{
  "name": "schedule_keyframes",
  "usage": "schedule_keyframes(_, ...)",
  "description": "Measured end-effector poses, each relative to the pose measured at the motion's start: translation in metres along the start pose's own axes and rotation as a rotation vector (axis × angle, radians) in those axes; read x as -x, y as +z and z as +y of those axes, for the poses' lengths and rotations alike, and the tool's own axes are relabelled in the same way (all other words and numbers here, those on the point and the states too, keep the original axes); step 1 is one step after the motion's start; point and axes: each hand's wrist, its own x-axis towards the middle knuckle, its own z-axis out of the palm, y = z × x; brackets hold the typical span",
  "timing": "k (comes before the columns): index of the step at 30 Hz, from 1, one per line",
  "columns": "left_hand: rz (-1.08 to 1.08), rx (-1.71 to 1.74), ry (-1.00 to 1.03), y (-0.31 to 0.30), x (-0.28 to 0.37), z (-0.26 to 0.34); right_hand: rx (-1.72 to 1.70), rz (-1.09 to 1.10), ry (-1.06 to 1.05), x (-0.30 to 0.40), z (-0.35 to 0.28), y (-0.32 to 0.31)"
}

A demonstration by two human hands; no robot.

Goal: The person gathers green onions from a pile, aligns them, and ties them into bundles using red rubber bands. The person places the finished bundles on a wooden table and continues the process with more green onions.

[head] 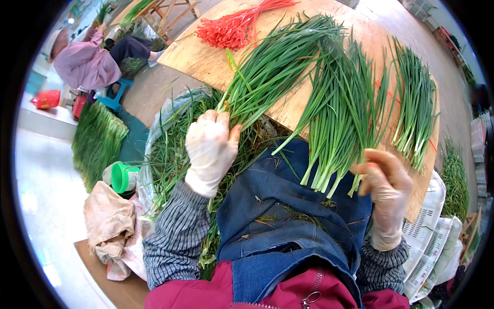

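Observation:
My left hand, in a pale thin glove, grips a bunch of garlic chives by its stem ends. The leaves of that bunch lie across the wooden board. A looser spread of chives rests in front of me, its pale stem ends overhanging the board's near edge. At the right side of this spread is my gloved right hand, fingers curled close to the outermost stems. Whether it pinches one of them cannot be made out. Farther right lies a separate bundle of chives beside a red tie.
Red ties are heaped at the board's far edge. Left of my lap, a clear plastic bag holds loose leaves. A green container and bundled chives are beyond it. A seated person works at upper left. White printed sacks lie at right.

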Motion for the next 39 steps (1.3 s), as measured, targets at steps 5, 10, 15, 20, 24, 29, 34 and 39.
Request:
schedule_keyframes(5, -0.036, 0.21, -0.147, 0.005, 0.003, 0.016, -0.262, -0.374, 0.296, -0.017, 0.007, 0.071)
schedule_keyframes(10, -0.129, 0.721, -0.315, -0.016, 0.03, 0.046, -0.509, -0.419, 0.436, -0.034, 0.038, 0.111)
schedule_keyframes(15, -0.065, 1.205, -0.583, -0.014, 0.026, 0.029, -0.68, -0.406, 0.478, -0.035, 0.055, 0.1)
schedule_keyframes(20, -0.027, 0.878, -0.458, -0.005, 0.014, 0.017, -0.697, -0.421, 0.492, -0.035, 0.057, 0.095)
schedule_keyframes(24, -0.097, 0.704, -0.236, -0.007, 0.0, 0.01, -0.739, -0.425, 0.483, -0.035, 0.053, 0.089)
schedule_keyframes(29, -0.296, 0.472, -0.006, 0.004, -0.027, 0.003, -0.77, -0.41, 0.469, -0.032, 0.046, 0.082)
schedule_keyframes(34, -0.259, 0.321, -0.007, -0.005, -0.018, 0.011, -0.767, -0.37, 0.466, -0.031, 0.045, 0.072)
schedule_keyframes(39, -0.134, 0.697, 0.1, -0.026, -0.007, 0.036, -0.737, -0.361, 0.488, -0.03, 0.043, 0.07)
